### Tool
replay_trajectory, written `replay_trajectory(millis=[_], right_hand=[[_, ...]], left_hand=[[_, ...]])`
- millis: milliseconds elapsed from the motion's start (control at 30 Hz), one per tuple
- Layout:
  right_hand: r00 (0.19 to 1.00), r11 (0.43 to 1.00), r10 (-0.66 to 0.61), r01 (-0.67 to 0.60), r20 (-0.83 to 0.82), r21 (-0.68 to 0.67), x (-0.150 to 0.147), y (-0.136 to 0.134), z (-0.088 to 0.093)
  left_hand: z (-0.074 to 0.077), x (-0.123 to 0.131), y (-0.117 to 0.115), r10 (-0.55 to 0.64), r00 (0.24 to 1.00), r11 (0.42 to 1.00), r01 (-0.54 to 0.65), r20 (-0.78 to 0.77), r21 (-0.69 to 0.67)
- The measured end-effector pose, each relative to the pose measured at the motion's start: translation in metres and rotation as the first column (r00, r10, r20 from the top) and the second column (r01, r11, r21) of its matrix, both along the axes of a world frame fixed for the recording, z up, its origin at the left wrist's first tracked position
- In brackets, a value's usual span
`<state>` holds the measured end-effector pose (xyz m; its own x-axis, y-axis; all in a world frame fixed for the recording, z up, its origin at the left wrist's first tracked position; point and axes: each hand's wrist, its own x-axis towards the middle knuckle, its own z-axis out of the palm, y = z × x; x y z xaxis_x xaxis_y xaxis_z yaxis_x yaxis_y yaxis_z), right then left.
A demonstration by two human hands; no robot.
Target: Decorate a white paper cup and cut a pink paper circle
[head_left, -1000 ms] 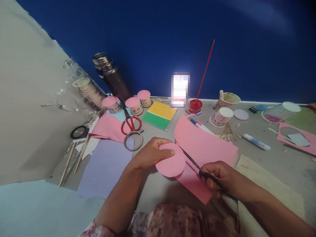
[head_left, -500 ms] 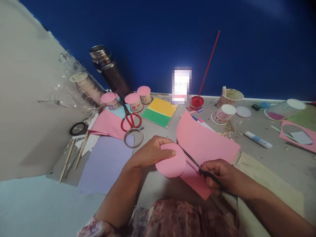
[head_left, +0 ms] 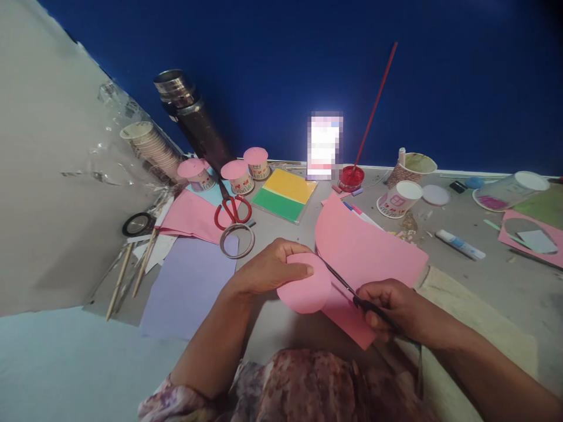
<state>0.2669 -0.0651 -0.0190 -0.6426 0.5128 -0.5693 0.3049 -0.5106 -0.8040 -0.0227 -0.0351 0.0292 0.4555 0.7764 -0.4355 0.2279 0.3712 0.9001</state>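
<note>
My left hand [head_left: 284, 266] pinches a pink paper [head_left: 303, 296] whose held part has a rounded outline, thumb on top and fingers underneath. Dark-handled scissors [head_left: 345, 283] are gripped in my right hand [head_left: 387, 308], their blades lying along the right edge of the rounded part. The rest of the pink sheet [head_left: 367, 243] spreads out behind and to the right of the blades, with a strip hanging down below them. My fingers partly hide the scissor handles.
Red-handled scissors [head_left: 233, 212] and a tape roll [head_left: 237, 240] lie left, near purple paper [head_left: 189, 287]. Behind stand small cups with pink tops [head_left: 237, 171], a dark flask [head_left: 197, 126] and a red pot [head_left: 352, 179] with a stick. A white cup [head_left: 399, 199] and glue tube [head_left: 460, 244] sit right.
The view has tilted slightly, so things sit a little higher in the picture. Both hands, the paper and the scissors hold nearly the same places relative to each other.
</note>
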Motion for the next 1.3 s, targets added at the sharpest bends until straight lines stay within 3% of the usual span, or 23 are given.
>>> replay_trajectory(millis=[533,800,967,1133,1300], right_hand=[[1.0,1.0,-0.015,0.015,0.022,0.004,-0.001,0.0,0.005],[0.987,0.989,-0.128,0.134,-0.097,0.059,0.002,0.001,-0.001],[0.913,0.914,-0.36,0.386,-0.193,0.122,-0.001,0.003,-0.002],[0.831,0.813,-0.507,0.549,-0.23,0.192,-0.005,0.007,0.004],[0.867,0.838,-0.477,0.498,-0.146,0.223,-0.014,0.002,0.01]], left_hand=[[0.0,-0.001,0.002,-0.044,0.998,0.999,0.043,0.038,0.028],[-0.009,0.008,0.001,0.22,0.962,0.973,-0.205,0.161,-0.104],[-0.02,0.027,-0.001,0.367,0.903,0.929,-0.342,0.224,-0.143],[-0.027,0.041,-0.01,0.2,0.972,0.979,-0.191,0.121,-0.076],[-0.028,0.049,-0.017,0.134,0.99,0.991,-0.133,0.04,-0.033]])
